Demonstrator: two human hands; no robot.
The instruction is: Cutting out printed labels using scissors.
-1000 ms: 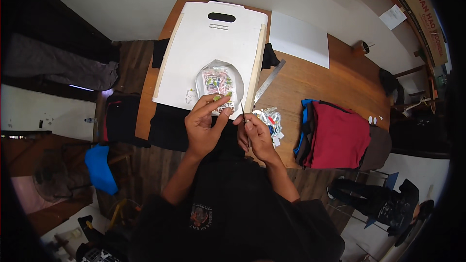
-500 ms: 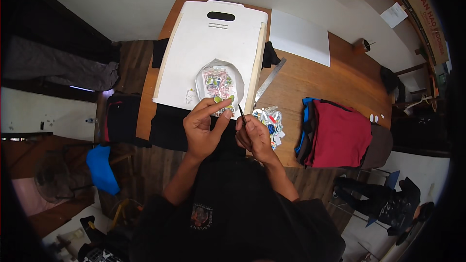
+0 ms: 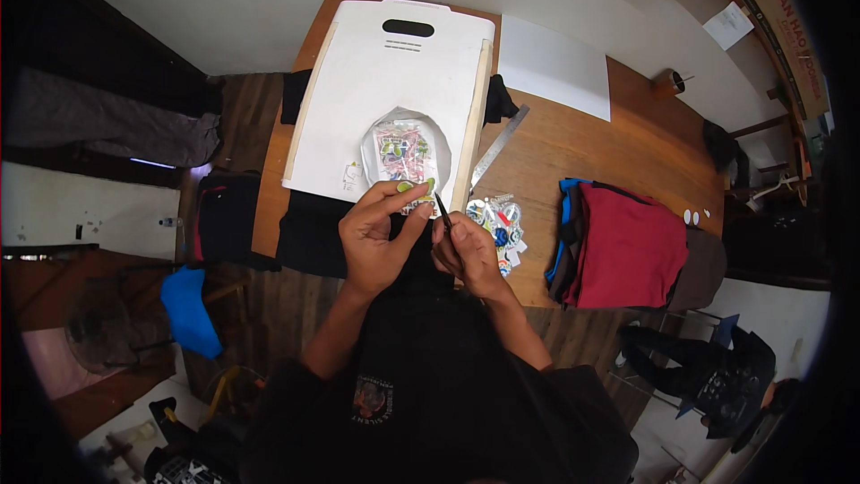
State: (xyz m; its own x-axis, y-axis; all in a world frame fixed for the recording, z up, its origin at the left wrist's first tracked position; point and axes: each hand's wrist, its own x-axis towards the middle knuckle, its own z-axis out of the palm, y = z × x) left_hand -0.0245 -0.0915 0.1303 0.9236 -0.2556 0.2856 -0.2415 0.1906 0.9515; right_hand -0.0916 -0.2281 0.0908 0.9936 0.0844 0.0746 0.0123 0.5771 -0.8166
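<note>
My left hand (image 3: 372, 242) pinches a small printed sheet (image 3: 419, 210) between index finger and thumb, over the near edge of the white board (image 3: 358, 99). Small green shapes (image 3: 415, 186) show at the tip of the index finger. In my right hand (image 3: 470, 255) is a slim black pointed tool (image 3: 443, 206), its fingers closed round it. The tool's tip lies close beside the left fingertips; whether it touches the green shape I cannot make out. Behind the hands, a clear packet of printed pieces (image 3: 399, 148) lies in the board's round white opening (image 3: 367, 139).
A pile of colourful cut stickers (image 3: 502, 229) lies right of my right hand, with a metal ruler (image 3: 500, 145) behind it. Folded dark red cloth (image 3: 632, 246) is stacked on the wooden table (image 3: 573, 161). A white sheet (image 3: 555, 67) lies farther back. Another person (image 3: 717, 372) is at lower right.
The black tool's tip has shifted slightly left and up, nearer the left fingertips. My left hand has hardly moved. The other person at lower right has changed posture.
</note>
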